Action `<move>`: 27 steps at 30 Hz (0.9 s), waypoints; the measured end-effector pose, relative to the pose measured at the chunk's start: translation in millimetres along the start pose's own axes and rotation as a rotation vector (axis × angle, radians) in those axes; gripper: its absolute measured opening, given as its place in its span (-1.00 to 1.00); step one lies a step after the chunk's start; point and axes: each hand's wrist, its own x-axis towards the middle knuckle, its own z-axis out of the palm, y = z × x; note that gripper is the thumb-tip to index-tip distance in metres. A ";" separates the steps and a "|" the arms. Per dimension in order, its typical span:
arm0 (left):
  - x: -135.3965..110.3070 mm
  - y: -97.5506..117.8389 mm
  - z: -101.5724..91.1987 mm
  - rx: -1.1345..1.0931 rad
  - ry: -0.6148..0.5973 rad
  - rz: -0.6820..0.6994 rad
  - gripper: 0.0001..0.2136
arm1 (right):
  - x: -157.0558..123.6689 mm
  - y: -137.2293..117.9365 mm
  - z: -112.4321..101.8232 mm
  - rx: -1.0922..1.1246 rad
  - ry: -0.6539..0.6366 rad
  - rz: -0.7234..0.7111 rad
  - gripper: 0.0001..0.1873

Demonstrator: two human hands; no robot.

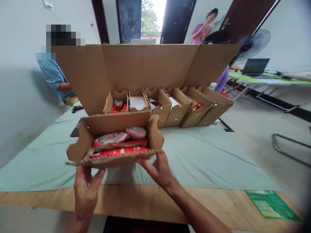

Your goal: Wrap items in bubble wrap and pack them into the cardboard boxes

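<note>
A long open cardboard box [116, 121] is held up in front of me, tilted so its inside shows. Red and pink packets [121, 151] and a roundish pinkish package [136, 132] lie in it. My left hand [87, 189] grips the box's lower left side, thumb on the near face and other fingers hidden behind it. My right hand [159, 170] holds the lower right corner, its fingers partly under the box. Behind it stands a row of similar narrow cardboard boxes [178, 118], several with red or white contents.
A tall cardboard panel [150, 66] rises behind the row. Pale green cloth [206, 155] covers the table, with a bare wooden front edge [136, 200]. A green printed sheet [272, 205] lies at the right. Two people, a fan [255, 45] and a laptop [255, 68] are beyond.
</note>
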 end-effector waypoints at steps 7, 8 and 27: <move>-5.4 18.5 64.4 0.053 -0.194 0.086 -0.39 | 2.2 17.2 -60.8 -0.015 0.123 0.120 -0.50; -20.0 16.1 68.9 0.053 -0.244 0.055 -0.41 | -12.3 18.1 -74.4 -0.061 0.150 0.136 -0.54; -47.3 -23.2 20.7 0.139 -0.123 -0.151 -0.40 | -41.4 32.2 -39.6 -0.069 -0.073 0.181 -0.50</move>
